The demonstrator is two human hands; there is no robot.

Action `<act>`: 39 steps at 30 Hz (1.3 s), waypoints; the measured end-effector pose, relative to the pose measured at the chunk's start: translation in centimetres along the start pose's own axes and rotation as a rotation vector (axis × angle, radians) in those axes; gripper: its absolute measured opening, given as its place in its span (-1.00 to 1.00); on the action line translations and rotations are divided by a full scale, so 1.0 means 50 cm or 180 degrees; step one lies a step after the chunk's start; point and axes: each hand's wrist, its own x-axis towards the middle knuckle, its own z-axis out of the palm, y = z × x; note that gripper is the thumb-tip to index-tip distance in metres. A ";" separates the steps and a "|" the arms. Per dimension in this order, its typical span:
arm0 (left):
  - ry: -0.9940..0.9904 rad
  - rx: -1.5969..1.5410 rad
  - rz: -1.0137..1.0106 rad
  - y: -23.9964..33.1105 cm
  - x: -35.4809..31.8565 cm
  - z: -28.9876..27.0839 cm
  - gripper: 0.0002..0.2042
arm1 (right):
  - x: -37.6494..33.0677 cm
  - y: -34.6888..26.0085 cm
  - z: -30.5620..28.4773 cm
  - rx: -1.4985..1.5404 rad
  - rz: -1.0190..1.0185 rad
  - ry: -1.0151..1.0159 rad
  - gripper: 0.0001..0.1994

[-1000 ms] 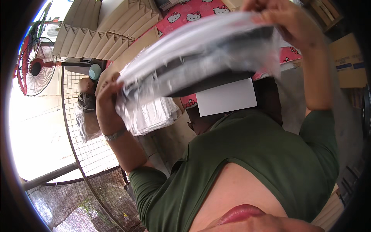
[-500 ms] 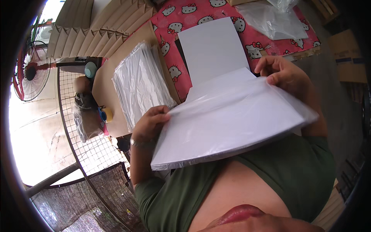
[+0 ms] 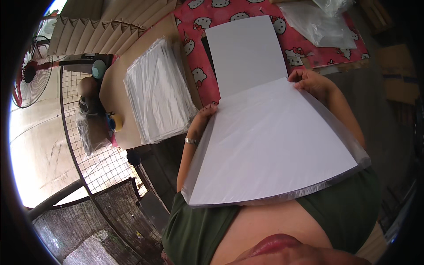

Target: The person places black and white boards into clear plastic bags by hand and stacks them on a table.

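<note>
A clear plastic bag with white paper inside lies spread in front of my chest. My left hand pinches its far left corner, fingers closed. At the far right corner, my right hand grips the bag's edge between thumb and fingers. The bag's clear margins stick out past the paper on both sides and along the near edge. Just beyond the far edge, a stack of white sheets rests on the table, meeting or nearly meeting the bag; I cannot tell which.
Plastic-covered flat packs are piled on a brown board at the left. A tape roll sits by the board's edge. Loose clear bags lie on the pink patterned table cover. A fan stands far left.
My left hand has moved right and away from me to the bag's far corner; my right hand has shifted slightly left. The bag now lies flatter and straighter, lined up with the stack.
</note>
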 end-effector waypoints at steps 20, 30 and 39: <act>0.0927 0.1715 0.3819 -0.118 -0.010 0.041 -0.70 | -0.072 0.019 0.075 -0.2076 -0.1901 0.0132 -0.72; 0.0921 0.2035 0.2752 -0.097 0.078 0.030 -0.76 | 0.091 0.076 0.003 -0.1945 -0.1555 0.0586 -0.78; 0.1962 -0.1140 0.1744 -0.017 0.030 0.010 -0.78 | 0.188 -0.053 0.165 -0.1609 -0.1077 0.0628 -0.60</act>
